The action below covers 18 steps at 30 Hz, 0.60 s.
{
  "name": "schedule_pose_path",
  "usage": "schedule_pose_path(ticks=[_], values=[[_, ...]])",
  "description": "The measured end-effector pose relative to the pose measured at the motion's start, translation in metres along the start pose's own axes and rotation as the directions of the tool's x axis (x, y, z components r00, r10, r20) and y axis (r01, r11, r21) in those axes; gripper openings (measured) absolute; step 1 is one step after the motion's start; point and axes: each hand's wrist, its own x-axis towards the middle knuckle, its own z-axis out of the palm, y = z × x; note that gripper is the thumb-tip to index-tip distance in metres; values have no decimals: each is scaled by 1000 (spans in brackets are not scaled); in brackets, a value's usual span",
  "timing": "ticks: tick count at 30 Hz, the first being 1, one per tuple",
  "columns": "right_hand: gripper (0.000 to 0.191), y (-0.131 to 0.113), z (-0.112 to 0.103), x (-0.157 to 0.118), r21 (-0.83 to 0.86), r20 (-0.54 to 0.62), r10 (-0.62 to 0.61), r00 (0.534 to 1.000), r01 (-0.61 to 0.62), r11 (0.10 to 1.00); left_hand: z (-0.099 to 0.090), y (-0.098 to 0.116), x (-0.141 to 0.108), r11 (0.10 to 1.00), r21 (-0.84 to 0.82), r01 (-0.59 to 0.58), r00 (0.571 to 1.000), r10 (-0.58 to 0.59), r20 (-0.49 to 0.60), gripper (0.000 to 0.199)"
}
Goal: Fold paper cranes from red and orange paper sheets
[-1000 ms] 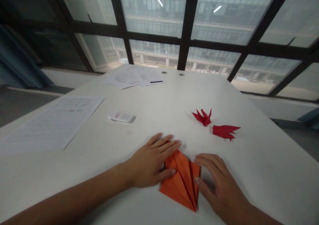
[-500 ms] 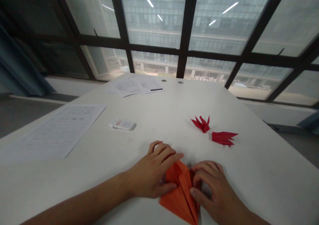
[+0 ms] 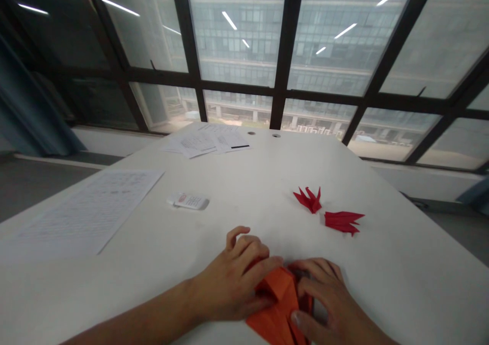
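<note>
orange paper (image 3: 282, 304): folded, on the white table (image 3: 244, 182), low in our view
left hand (image 3: 229, 284): we see thumb and forefinger gripping its upper left
right hand (image 3: 335, 300): thumb and fingers gripping its right side, though we cannot make out every fingertip
red folded papers (image 3: 343, 221): two, close together, beyond the right hand
printed sheet (image 3: 91, 207): flat, far left

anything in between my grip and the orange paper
Nothing visible stands in the way: your left hand and right hand both touch the orange paper. The two red folded pieces lie farther out, beyond the right hand, not between.
</note>
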Motion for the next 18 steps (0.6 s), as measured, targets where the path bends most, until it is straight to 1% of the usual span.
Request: schedule_pose_path(ticks=[2,4,6,8,11,12,14,16,17,18], values=[[18,0,0,3,27,6,17,1000,-17,999,0,0,-1,1000,8,-3,1000,4,-12,50],[16,0,2,4,65,-9,58,998,-57,996,0,1,-2,1000,17,-1,1000,1,-1,49],[17,-1,5,5,102,-32,98,995,-94,990,1,1,-3,999,38,0,1000,0,-3,50],[17,-1,8,5,139,-68,114,991,-104,985,3,1,-3,997,77,9,1000,-7,-25,54],[14,-3,11,6,216,-136,135,981,-104,971,8,0,-3,985,159,69,994,-54,-95,66],[12,-3,11,6,246,-162,162,973,-119,962,9,0,-3,978,184,102,989,-80,-126,69],[11,-3,10,7,305,-190,237,953,-172,937,11,1,-4,961,217,172,973,-131,-191,67],[10,-3,7,7,338,-203,305,931,-226,914,12,3,-4,956,191,223,956,-176,-236,57],[10,-3,6,7,333,-217,316,924,-234,913,12,6,-4,963,130,238,951,-204,-231,52],[10,-3,3,8,310,-246,304,920,-222,924,12,9,-2,966,32,256,945,-243,-218,47]])
